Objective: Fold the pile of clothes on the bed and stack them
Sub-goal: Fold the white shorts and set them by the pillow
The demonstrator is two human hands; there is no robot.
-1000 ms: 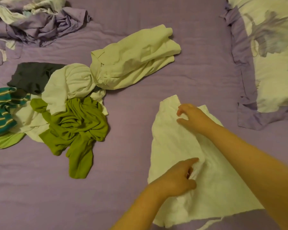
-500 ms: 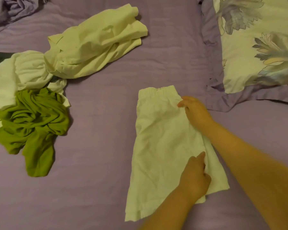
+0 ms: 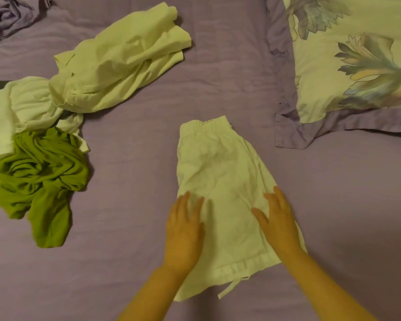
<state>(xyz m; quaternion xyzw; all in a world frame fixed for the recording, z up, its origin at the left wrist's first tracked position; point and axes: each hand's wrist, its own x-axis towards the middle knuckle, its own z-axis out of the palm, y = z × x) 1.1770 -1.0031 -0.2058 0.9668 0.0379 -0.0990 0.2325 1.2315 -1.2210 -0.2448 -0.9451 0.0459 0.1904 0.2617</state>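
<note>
Left of the shorts (image 3: pixel 220 181), unfolded clothes (image 3: pixel 56 126); pillow (image 3: pixel 357 66) right.

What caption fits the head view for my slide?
Both hands, left hand and right hand, press flat on pale cotton shorts on a purple bedsheet.

I can read no text, label, brand, number or sign anywhere in my view. The pillow (image 3: pixel 347 66) carries only a printed flower pattern, and the clothes on the bed (image 3: pixel 218 77) show plain fabric with no lettering.
</note>
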